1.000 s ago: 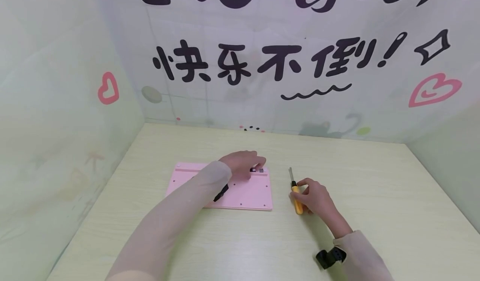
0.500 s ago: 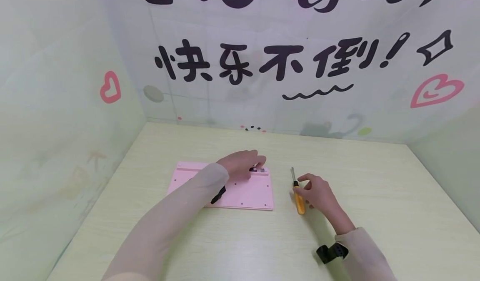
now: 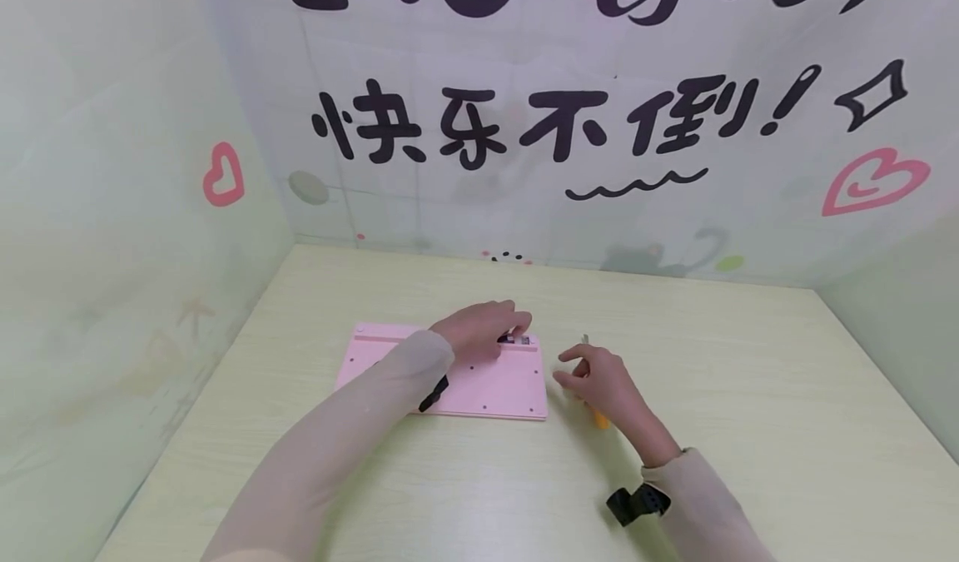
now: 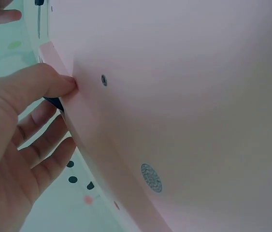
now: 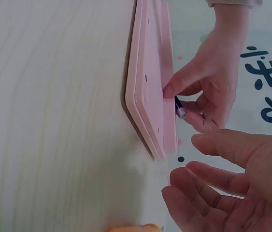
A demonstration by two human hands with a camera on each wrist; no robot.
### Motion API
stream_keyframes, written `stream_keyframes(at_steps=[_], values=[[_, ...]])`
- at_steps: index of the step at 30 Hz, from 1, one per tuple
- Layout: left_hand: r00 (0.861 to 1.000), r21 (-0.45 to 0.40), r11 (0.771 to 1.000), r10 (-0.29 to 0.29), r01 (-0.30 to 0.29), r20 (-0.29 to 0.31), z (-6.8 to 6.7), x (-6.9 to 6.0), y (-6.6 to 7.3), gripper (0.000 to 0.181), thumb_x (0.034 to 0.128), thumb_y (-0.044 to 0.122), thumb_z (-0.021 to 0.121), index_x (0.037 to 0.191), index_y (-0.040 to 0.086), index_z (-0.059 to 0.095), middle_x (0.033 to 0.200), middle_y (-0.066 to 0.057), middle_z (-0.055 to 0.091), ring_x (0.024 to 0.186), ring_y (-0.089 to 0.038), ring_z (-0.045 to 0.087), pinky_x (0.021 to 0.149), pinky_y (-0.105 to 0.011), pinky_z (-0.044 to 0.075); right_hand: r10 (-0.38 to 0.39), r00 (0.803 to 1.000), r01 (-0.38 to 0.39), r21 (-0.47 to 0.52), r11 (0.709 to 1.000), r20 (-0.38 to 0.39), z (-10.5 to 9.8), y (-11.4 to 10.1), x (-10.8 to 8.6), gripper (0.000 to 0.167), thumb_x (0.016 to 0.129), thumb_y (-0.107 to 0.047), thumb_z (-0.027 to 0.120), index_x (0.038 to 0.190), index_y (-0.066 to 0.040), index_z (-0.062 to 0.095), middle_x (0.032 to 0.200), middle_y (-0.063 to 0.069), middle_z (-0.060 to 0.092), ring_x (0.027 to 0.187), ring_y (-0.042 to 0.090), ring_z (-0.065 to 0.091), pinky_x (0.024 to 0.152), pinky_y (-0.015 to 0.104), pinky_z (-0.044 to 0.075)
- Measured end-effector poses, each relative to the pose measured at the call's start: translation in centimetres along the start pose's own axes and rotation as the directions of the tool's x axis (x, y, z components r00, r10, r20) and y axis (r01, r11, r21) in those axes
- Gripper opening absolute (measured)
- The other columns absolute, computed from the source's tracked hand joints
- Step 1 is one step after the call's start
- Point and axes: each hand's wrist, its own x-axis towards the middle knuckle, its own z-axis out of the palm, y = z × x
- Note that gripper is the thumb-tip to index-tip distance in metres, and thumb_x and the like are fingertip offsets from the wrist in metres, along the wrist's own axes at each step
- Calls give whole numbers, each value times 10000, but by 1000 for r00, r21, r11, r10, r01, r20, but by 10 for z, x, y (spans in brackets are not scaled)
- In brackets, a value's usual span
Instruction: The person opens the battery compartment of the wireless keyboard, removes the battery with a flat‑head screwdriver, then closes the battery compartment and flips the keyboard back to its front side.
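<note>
Left wrist view only: one speckled oval point(image 4: 151, 178) on the pink panel point(image 3: 509, 385).
Panel position: flat on the table point(image 3: 449, 487).
Left hand point(image 3: 479, 326): pinching the panel's raised edge, beside one dark cylinder point(image 5: 179, 107).
Right hand point(image 3: 599, 375): digits spread, blocking most of one screwdriver point(image 3: 602, 420) in the head view.

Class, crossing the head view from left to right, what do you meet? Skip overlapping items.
Leftmost pink heart, grey oval, left hand, right hand, green spot, rightmost pink heart.
</note>
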Motion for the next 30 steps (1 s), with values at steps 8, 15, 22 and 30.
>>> stream_keyframes(at_steps=[8,15,22,30], values=[[997,17,998,58,-57,-56,3,-1,0,299,811,-42,573,944,204,466,871,30,443,789,-142,409,658,-255,350,-5,1000,4,86,996,7,19,-2,9,268,807,-108,693,1045,-1,629,774,59,607,585,157,543,529,280,468],[997,4,999,55,-55,-55,3,-2,1,305,810,-44,568,977,195,480,887,30,453,786,-135,423,654,-245,358,-13,1000,14,98,995,-10,27,-1,14,257,793,-82,706,1025,2,637,810,62,614,678,157,543,559,268,481],[997,-22,999,45,-47,-62,5,-1,-1,318,810,-53,567,967,211,480,890,27,456,792,-137,426,668,-251,366,-19,1000,21,108,994,-20,32,5,19,281,769,-66,727,1025,9,639,814,53,608,709,153,552,606,262,482],[997,-160,987,-38,26,-73,10,-1,-5,356,823,-42,574,1078,190,490,977,29,498,881,-125,475,772,-246,407,-14,999,19,98,995,-45,35,5,20,287,748,-55,741,1016,-2,653,789,41,597,705,153,543,618,257,474]])
